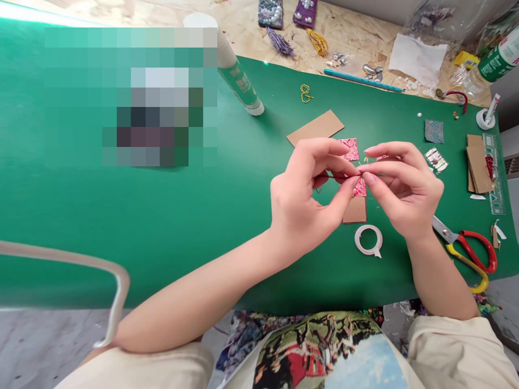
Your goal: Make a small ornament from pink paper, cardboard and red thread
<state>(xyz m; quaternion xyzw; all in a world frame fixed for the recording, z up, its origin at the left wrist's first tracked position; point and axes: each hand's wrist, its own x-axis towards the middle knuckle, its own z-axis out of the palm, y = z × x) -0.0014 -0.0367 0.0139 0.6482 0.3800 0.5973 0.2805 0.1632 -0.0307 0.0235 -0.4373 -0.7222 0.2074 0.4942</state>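
Observation:
My left hand [310, 186] and my right hand [405, 186] meet above the green mat, with thumbs and fingertips pinched together. Something thin and dark, perhaps a strand, runs inside my left palm; what the fingertips hold is too small to make out. Under the hands lie red-and-white patterned pieces [359, 187], partly hidden by my fingers. Just below them is a brown card piece [354, 209]. A white roll of tape [379, 246] rests nearer to me, and a larger brown card strip [318, 127] lies beyond my left hand.
Scissors [480, 254] with red and yellow handles lie right, by my forearm. A glue stick tube [241, 86] stands at back left. A blue pencil [365, 80], tasselled pieces [271, 13] and a bottle [497, 59] line the back. A ruler [495, 183] lies near the right edge.

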